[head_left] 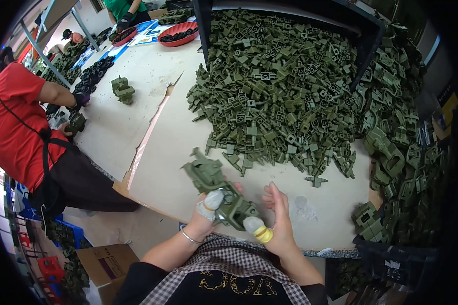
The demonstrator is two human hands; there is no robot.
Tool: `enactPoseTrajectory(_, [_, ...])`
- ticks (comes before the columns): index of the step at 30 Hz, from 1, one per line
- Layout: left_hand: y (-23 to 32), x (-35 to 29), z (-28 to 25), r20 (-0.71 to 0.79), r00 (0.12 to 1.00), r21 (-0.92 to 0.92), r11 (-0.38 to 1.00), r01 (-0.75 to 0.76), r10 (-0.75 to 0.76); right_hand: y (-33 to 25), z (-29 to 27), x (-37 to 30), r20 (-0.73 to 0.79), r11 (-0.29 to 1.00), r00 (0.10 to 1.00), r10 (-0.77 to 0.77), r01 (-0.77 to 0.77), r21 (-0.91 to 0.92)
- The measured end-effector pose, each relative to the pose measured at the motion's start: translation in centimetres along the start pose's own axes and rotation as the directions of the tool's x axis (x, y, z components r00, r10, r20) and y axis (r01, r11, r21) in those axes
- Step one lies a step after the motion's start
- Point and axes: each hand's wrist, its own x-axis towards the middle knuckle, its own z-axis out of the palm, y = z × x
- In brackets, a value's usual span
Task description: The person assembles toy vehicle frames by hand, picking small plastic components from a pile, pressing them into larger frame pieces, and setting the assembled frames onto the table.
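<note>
My left hand [202, 219] grips an olive-green moulded plastic piece, which looks like a toy vehicle body [206, 173], tilted above the near edge of the table. Pale wrapping covers that hand's thumb, and its fingers go behind the piece. At the piece's lower right end is my right hand [279, 223], fingers stretched out and apart. Its thumb, wrapped in white and yellow, lies against or just over that end; whether it presses there I cannot tell. A large heap of small green plastic parts [285, 96] spreads beyond my hands, with one loose part [316, 181] at its near edge.
Larger green shells [392, 152] are piled at the right. A co-worker in a red shirt [20, 117] handles a green piece at the left, near another green body [122, 90]. Red bowls [178, 34] of black parts stand far off. A cardboard box [107, 264] sits lower left.
</note>
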Motion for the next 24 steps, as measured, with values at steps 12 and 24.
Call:
enactPoseTrajectory(12, [0.9,-0.4,-1.3,0.127,0.989,0.134,0.987,-0.090,0.073,4.2,1.0,0.7,0.467,0.593,0.857,0.220,-0.497,0.633])
enactPoseTrajectory(24, [6.2,3.6,5.7,0.626,0.775,0.759,-0.160,-0.631,-0.086,2.0,-4.1,3.1,0.373,0.968,0.895,0.245,-0.205,-0.145])
